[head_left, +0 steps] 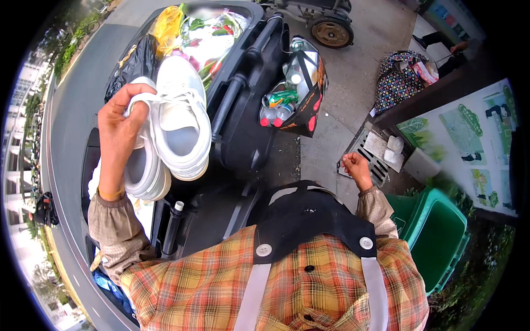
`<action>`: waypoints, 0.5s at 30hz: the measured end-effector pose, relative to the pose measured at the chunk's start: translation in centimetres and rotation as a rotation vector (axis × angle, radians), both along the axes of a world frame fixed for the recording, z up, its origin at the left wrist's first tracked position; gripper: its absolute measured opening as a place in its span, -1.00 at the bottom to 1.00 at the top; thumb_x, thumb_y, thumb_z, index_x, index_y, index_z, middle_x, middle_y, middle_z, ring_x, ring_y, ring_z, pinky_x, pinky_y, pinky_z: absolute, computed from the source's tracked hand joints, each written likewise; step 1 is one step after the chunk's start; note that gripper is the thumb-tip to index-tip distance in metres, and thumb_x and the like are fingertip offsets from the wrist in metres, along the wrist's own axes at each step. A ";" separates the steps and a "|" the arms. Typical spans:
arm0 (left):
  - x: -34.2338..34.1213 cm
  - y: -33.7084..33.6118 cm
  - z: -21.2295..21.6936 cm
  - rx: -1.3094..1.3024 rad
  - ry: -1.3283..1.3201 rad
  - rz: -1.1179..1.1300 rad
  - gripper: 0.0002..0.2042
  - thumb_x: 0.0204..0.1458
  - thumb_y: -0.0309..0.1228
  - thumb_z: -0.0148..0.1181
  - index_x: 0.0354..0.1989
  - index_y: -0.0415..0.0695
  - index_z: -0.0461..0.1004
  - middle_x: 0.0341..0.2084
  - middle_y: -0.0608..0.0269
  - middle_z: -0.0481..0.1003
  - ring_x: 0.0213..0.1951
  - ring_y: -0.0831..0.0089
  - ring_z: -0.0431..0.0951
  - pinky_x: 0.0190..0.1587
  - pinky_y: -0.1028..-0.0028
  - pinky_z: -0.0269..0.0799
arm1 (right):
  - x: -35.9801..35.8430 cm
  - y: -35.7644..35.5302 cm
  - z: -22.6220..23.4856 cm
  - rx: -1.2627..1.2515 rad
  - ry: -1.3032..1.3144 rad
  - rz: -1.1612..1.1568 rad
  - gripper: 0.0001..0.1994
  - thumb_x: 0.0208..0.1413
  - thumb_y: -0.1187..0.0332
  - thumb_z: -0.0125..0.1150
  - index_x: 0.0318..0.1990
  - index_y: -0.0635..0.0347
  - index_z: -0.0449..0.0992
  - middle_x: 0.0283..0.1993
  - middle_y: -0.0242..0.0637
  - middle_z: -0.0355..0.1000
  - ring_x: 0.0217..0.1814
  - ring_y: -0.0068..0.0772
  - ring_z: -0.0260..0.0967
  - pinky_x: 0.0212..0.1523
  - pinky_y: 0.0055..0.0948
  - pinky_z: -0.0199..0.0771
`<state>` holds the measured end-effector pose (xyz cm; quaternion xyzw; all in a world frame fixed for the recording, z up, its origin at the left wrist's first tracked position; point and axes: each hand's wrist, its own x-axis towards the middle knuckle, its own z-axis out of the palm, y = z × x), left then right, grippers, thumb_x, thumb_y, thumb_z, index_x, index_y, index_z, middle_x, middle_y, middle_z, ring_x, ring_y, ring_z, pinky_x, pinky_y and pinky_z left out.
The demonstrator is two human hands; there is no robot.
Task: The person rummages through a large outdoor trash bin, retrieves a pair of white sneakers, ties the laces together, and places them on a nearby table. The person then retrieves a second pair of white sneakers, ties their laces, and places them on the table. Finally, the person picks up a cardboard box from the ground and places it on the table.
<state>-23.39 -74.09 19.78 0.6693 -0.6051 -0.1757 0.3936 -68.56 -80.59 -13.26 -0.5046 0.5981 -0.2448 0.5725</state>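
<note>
My left hand (124,113) is closed around the white laces of a pair of white sneakers. One sneaker (179,80) hangs toe up beside the hand, its grey-lined opening facing me. The other sneaker (157,185) is partly hidden behind it and my fingers. Both hang over the black wheelie bins on my left. My right hand (358,170) is off to the right, away from the shoes, its fingers curled in and nothing visible between them.
An open black bin (243,19) holds a yellow bag (168,27), a black bag (132,66) and plant scraps. Right of it sits a bag of bottles and cans (314,83). A green bin (436,237), a drain grate (378,174), a patterned bag (389,83) and a seated person are further right.
</note>
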 end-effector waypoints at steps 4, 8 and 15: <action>-7.0 0.4 5.2 -0.295 0.096 0.180 -0.81 0.04 -0.51 0.01 -0.17 -0.25 0.42 -0.39 0.31 0.48 -0.34 0.65 0.46 -0.28 0.68 0.36 | -2.9 -1.5 0.1 -0.065 -0.095 -0.019 -0.90 0.03 0.44 0.11 -0.40 0.30 0.40 -0.58 -0.36 0.38 -0.65 -0.66 0.22 -0.63 -0.64 0.23; -12.8 -2.7 6.1 -0.188 0.320 0.071 -0.61 0.04 -0.31 0.12 0.01 -0.25 0.32 -0.39 0.32 0.49 -0.46 0.76 0.46 -0.50 0.88 0.27 | -6.0 -2.8 1.4 -0.236 0.015 -0.038 -0.91 0.01 0.45 0.12 -0.40 0.29 0.40 -0.58 -0.35 0.38 -0.60 -0.62 0.30 -0.57 -0.59 0.29; -23.1 -13.7 -3.1 0.269 0.604 -0.448 -0.74 0.03 -0.50 0.02 -0.09 -0.29 0.38 -0.61 0.47 0.34 -0.59 0.76 0.18 -0.52 0.74 0.07 | -13.8 -5.0 2.6 -0.381 -0.022 -0.275 -0.94 0.01 0.49 0.11 -0.40 0.30 0.40 -0.58 -0.41 0.35 -0.57 -0.69 0.26 -0.56 -0.64 0.28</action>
